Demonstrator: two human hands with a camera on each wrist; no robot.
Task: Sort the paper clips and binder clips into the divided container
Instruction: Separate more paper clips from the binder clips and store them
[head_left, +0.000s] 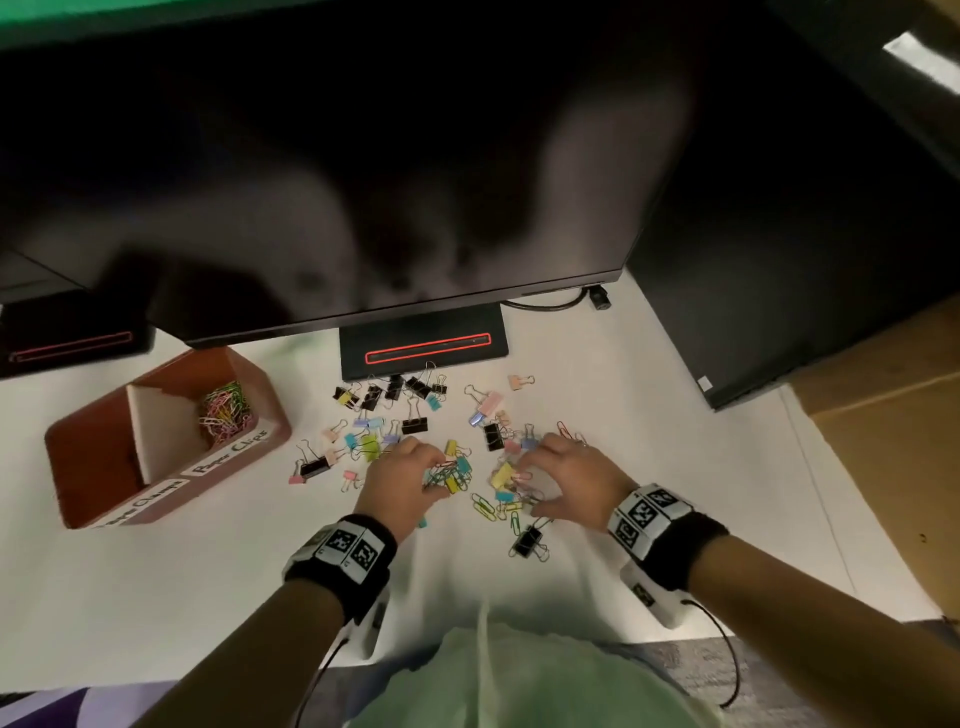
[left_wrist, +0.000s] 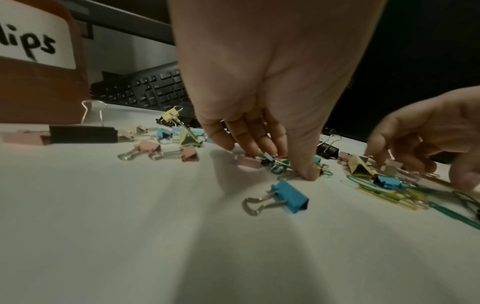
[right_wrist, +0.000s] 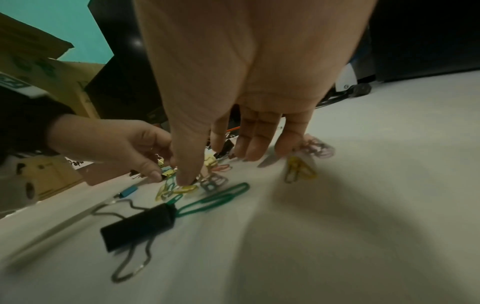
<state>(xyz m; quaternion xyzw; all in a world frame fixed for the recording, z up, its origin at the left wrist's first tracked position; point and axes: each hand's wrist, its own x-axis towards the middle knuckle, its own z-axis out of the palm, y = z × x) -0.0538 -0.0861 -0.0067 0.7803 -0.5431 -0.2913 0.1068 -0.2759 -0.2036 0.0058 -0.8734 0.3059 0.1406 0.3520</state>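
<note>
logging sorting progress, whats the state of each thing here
divided container: open, upright on the table
far compartment: holds paper clips
near compartment: looks empty
binder clips: loose on the table, unsorted
loose paper clips: on the table between the hands
left hand: fingers curled down onto clips
right hand: fingers curled down onto clips

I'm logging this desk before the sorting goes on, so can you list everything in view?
container: one, reddish brown, divided, left on table
paper clips: many, mixed colours, container's far compartment; more loose by the hands
binder clips: many, black and pastel, scattered mid-table
table: one, white
monitor: one, black, behind the clips
keyboard: one, black, behind the clips
left hand: fingertips in the clips
right hand: fingertips in the clips
</note>
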